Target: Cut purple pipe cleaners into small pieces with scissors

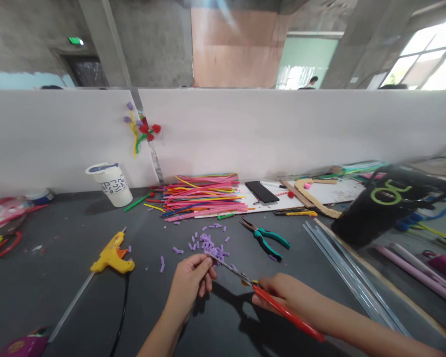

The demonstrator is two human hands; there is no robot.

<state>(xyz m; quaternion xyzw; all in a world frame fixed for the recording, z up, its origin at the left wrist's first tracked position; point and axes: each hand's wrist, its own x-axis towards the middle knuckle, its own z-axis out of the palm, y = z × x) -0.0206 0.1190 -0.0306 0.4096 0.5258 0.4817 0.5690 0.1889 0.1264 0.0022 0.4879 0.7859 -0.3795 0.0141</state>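
Note:
My left hand (193, 277) is closed in a pinch at the tip of a metal tool. What lies between its fingertips is too small to make out. My right hand (282, 292) grips this red-handled tool (282, 312), which has long, narrow metal jaws. Seen nearly edge-on, it could be pliers or scissors; I cannot tell which. Just beyond my left fingertips lies a loose pile of short purple pieces (207, 243), with several more scattered around it. Teal-handled needle-nose pliers (269, 240) rest on the dark table (152, 307) to the right of the pile.
A yellow glue gun (113, 255) with its black cord lies at left, near a white cup (111, 186). Colourful pipe cleaners (204, 196) and a black phone (262, 192) lie along the back. At right are clear sticks (353, 275) and a large black tumbler (379, 206).

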